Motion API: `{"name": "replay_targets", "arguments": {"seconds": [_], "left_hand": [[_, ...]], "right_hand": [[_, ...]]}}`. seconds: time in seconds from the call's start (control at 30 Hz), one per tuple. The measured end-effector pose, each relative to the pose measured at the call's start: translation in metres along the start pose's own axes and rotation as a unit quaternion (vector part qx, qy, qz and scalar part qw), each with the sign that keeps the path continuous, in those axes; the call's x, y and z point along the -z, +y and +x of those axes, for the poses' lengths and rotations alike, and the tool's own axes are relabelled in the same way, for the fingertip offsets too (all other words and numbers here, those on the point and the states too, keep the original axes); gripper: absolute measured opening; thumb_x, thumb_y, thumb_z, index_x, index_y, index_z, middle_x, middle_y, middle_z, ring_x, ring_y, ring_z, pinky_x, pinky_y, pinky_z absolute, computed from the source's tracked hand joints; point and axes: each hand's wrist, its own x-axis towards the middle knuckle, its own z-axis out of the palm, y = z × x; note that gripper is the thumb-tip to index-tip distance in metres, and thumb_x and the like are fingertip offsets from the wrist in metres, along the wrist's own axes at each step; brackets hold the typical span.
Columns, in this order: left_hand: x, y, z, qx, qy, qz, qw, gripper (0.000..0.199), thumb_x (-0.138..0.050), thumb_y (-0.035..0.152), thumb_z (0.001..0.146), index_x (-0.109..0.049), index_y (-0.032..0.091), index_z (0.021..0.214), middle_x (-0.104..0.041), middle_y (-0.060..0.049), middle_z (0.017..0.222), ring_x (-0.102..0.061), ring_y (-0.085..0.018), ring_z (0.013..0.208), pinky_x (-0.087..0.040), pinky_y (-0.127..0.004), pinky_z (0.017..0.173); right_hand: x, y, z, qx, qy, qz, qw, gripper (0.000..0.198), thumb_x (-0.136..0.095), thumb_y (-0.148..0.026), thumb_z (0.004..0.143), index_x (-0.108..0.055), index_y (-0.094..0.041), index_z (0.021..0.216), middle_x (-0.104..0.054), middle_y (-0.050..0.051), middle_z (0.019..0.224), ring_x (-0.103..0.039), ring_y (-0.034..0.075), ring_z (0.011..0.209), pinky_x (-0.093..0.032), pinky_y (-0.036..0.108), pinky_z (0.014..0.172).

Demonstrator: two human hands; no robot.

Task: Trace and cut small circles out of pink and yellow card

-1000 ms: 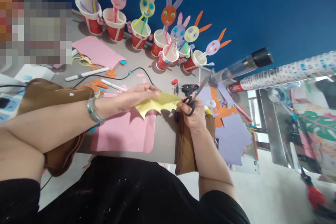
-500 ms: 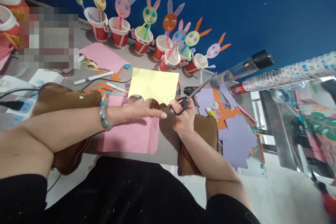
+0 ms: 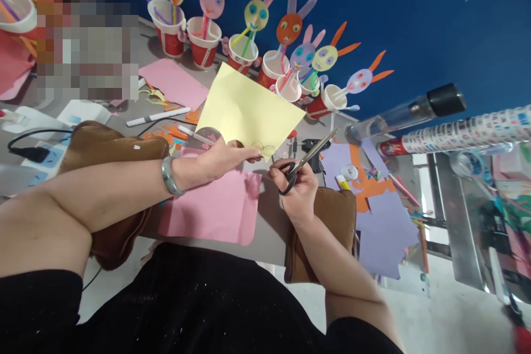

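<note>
My left hand [image 3: 219,163] pinches the lower edge of a sheet of yellow paper [image 3: 251,105], thumb on top. Scalloped cuts run along that edge, and small round outlines are drawn near its lower right corner. My right hand [image 3: 299,192] grips a pair of scissors [image 3: 309,156] by the black handles. Their blades point up and to the right, apart from the paper. Below my left hand a pink sheet [image 3: 211,204] lies on the table.
Red and white paper cups [image 3: 204,44] with paper rabbit faces stand along the blue wall. Brown cushions [image 3: 118,146] flank my forearms. Purple paper [image 3: 385,232] and orange scraps lie right. A clear tube [image 3: 394,119] and a long cup stack [image 3: 464,133] lie beyond.
The yellow paper has tilted clockwise, its lower right corner now free beside my right hand. My thumb has moved up onto the sheet. The camera view has shifted a little.
</note>
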Motion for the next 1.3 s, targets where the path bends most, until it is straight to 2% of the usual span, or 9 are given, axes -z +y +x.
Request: {"name": "replay_targets", "arguments": {"seconds": [0.1, 0.27, 0.4, 0.57, 0.7, 0.97, 1.3], "left_hand": [[0.002, -0.001, 0.005, 0.047, 0.001, -0.012, 0.999, 0.027, -0.08, 0.035, 0.081, -0.07, 0.015, 0.066, -0.06, -0.001, 0.061, -0.047, -0.01, 0.054, -0.031, -0.025, 0.047], [-0.003, -0.006, 0.015, -0.047, -0.024, -0.159, 0.986, 0.012, -0.077, 0.018, 0.077, -0.067, 0.013, 0.071, -0.067, -0.001, 0.068, -0.06, -0.009, 0.064, -0.048, -0.023, 0.064], [-0.004, -0.005, 0.017, -0.062, -0.023, -0.226, 0.972, 0.014, -0.079, 0.016, 0.077, -0.065, 0.013, 0.076, -0.068, 0.001, 0.069, -0.062, -0.008, 0.063, -0.051, -0.023, 0.065], [-0.004, -0.008, 0.019, -0.076, 0.014, -0.238, 0.968, 0.02, -0.083, 0.022, 0.075, -0.064, 0.014, 0.076, -0.07, 0.0, 0.067, -0.063, -0.008, 0.06, -0.05, -0.023, 0.061], [-0.005, -0.01, 0.018, -0.084, 0.012, -0.236, 0.968, 0.032, -0.091, 0.031, 0.067, -0.064, 0.014, 0.072, -0.071, -0.002, 0.065, -0.065, -0.01, 0.061, -0.051, -0.024, 0.061], [-0.003, -0.01, 0.011, -0.091, -0.03, -0.179, 0.979, 0.027, -0.087, 0.035, 0.071, -0.071, 0.013, 0.069, -0.07, -0.004, 0.065, -0.062, -0.01, 0.061, -0.05, -0.024, 0.059], [-0.006, -0.01, 0.007, -0.078, -0.037, -0.165, 0.982, 0.024, -0.084, 0.031, 0.07, -0.07, 0.013, 0.069, -0.068, -0.004, 0.066, -0.059, -0.01, 0.061, -0.047, -0.024, 0.055]], "right_hand": [[0.011, -0.003, 0.0, -0.009, -0.006, -0.01, 1.0, 0.034, -0.087, -0.043, 0.082, -0.059, -0.023, 0.076, -0.072, 0.0, 0.082, -0.065, 0.016, 0.072, -0.056, 0.033, 0.073], [0.023, 0.004, -0.005, -0.053, -0.044, -0.01, 0.998, 0.043, -0.088, -0.052, 0.079, -0.056, -0.023, 0.077, -0.069, 0.001, 0.082, -0.061, 0.015, 0.072, -0.052, 0.032, 0.069], [0.023, 0.012, -0.007, -0.065, -0.124, 0.031, 0.99, 0.049, -0.085, -0.062, 0.078, -0.054, -0.025, 0.085, -0.065, 0.001, 0.087, -0.06, 0.017, 0.074, -0.052, 0.034, 0.07], [0.021, 0.016, -0.008, -0.066, -0.179, 0.051, 0.98, 0.056, -0.085, -0.069, 0.075, -0.059, -0.024, 0.096, -0.064, 0.004, 0.098, -0.059, 0.019, 0.084, -0.051, 0.036, 0.079], [0.019, 0.018, -0.009, -0.086, -0.216, 0.043, 0.972, 0.059, -0.082, -0.073, 0.075, -0.06, -0.023, 0.097, -0.064, 0.005, 0.095, -0.059, 0.019, 0.086, -0.049, 0.036, 0.081], [0.015, 0.018, -0.009, -0.084, -0.224, 0.002, 0.971, 0.063, -0.071, -0.084, 0.078, -0.06, -0.023, 0.092, -0.06, 0.003, 0.087, -0.056, 0.019, 0.08, -0.048, 0.034, 0.072], [0.011, 0.021, -0.011, -0.079, -0.231, -0.033, 0.969, 0.065, -0.069, -0.086, 0.077, -0.055, -0.022, 0.084, -0.057, 0.0, 0.08, -0.05, 0.016, 0.073, -0.041, 0.031, 0.066]]}}
